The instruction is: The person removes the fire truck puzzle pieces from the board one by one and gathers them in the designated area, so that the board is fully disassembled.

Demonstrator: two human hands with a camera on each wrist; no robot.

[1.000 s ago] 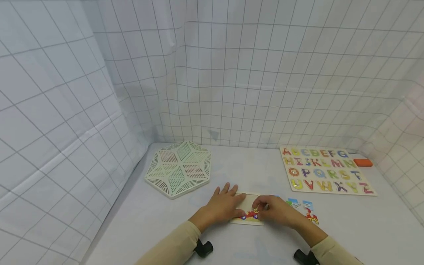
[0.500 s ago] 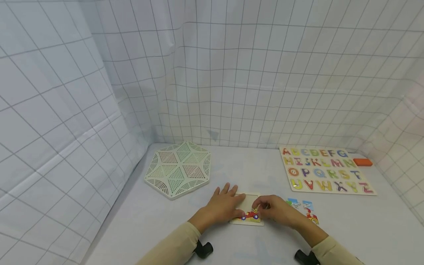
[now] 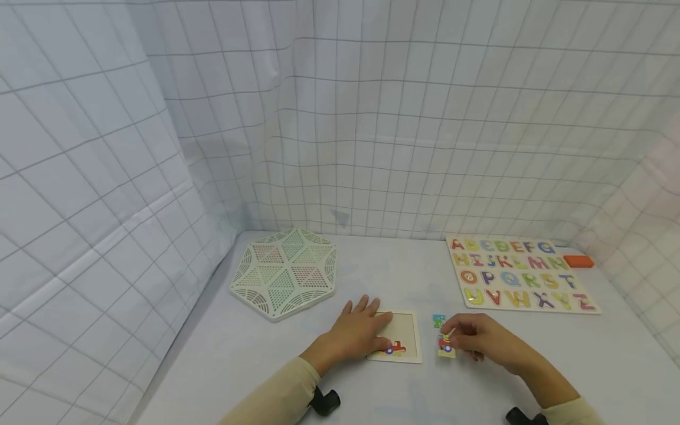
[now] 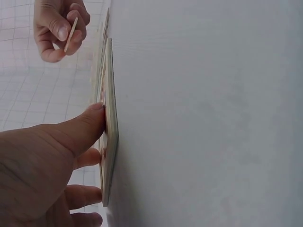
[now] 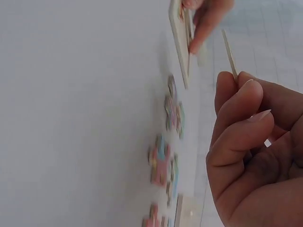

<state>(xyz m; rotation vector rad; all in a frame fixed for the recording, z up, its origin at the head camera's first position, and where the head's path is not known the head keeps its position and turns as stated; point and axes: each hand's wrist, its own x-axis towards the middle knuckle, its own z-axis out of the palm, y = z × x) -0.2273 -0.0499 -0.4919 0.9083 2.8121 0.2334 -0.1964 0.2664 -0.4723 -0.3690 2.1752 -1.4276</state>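
Observation:
My left hand [image 3: 353,330] lies with fingers spread on a small wooden puzzle tray [image 3: 417,354], its thumb and forefinger reaching over the bare inside. Along the tray's lower left sits part of a red vehicle picture [image 3: 397,348], partly covered by the thumb. To the right of the tray, my right hand [image 3: 489,339] pinches a flat puzzle piece [image 3: 446,348] showing red, yellow and a round wheel. In the right wrist view that puzzle piece [image 5: 229,52] stands edge-on between thumb and fingertips, raised off the table.
A blue-green puzzle piece [image 3: 438,320] lies beside the right hand; several more pieces [image 5: 161,163] show in the right wrist view. A letter board [image 3: 523,274] stands at back right near an orange block [image 3: 578,261]. A hexagonal perforated board [image 3: 287,271] lies at back left.
My right hand has lifted the wheel piece out of the tray and carried it to the right. My left hand has stayed on the tray.

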